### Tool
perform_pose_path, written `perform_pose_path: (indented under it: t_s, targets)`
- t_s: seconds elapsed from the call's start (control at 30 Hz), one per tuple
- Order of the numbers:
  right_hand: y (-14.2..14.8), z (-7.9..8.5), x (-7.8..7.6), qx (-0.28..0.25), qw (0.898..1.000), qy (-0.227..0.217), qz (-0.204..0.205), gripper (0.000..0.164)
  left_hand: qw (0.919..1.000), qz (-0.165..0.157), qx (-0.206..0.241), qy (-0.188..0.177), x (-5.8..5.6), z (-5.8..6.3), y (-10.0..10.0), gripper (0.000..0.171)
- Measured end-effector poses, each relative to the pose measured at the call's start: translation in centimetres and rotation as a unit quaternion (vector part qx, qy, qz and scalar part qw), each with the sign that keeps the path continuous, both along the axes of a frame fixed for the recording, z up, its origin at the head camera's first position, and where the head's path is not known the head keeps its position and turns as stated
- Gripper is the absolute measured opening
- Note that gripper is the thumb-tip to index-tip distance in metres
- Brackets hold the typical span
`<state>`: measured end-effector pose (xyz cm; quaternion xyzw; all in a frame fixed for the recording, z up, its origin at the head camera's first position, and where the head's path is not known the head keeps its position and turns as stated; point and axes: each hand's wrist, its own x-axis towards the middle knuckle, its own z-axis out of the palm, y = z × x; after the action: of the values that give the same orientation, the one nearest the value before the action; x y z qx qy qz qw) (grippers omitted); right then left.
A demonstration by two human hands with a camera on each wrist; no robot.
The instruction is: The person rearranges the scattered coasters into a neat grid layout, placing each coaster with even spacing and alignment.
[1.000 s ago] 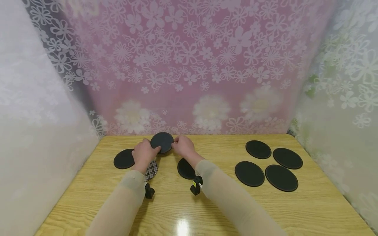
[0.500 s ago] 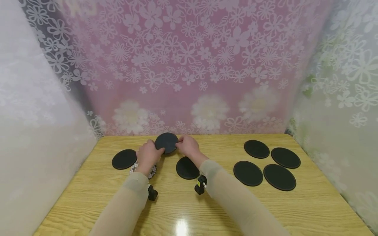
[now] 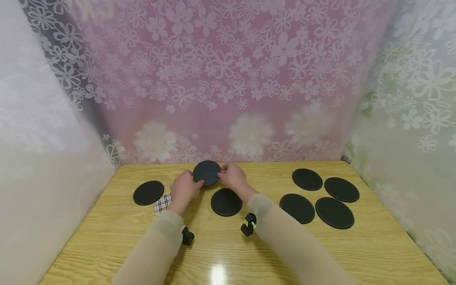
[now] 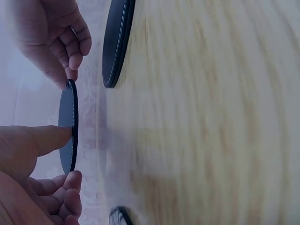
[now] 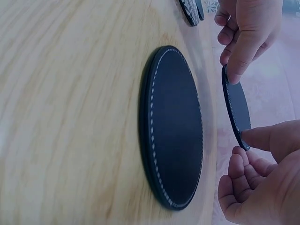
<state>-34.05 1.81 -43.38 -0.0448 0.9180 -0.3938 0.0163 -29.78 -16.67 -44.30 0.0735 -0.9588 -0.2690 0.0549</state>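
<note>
Both hands hold one round black coaster [image 3: 206,173] with pale edge stitching, raised above the far part of the table. My left hand [image 3: 186,189] pinches its left edge, thumb on the upper face and fingers beneath. At the opposite edge my right hand [image 3: 234,176] pinches it the same way, as the right wrist view shows. Nearer me on the table lies another black stitched coaster [image 5: 178,126]. Left of it is a plaid coaster [image 3: 162,204], largely hidden by my left hand. A further black coaster [image 3: 148,192] lies at the far left.
Several black coasters [image 3: 335,212] lie flat in a loose group on the right side of the wooden table [image 3: 213,245]. A pink flowered curtain [image 3: 228,99] hangs behind the table's far edge, with pale curtains at both sides.
Both hands have carried the held coaster a little to the right. The black coaster below has come fully into sight, while the left hand now covers more of the plaid coaster's right side.
</note>
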Motion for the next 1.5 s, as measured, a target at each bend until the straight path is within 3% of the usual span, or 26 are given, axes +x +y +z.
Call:
perform_pose_path:
  t_s: [0.87,1.5]
  targets:
    - [3.8,-0.8,-0.1,0.021,0.999,-0.001,-0.033,0.031,0.9989,-0.041,0.009,0.021,-0.1,-1.0,3.3,0.054]
    - [5.6,-1.9,-0.3,0.040,0.998,-0.008,-0.040,0.029,0.9987,-0.051,0.001,0.002,-0.9,-1.6,5.3,0.054]
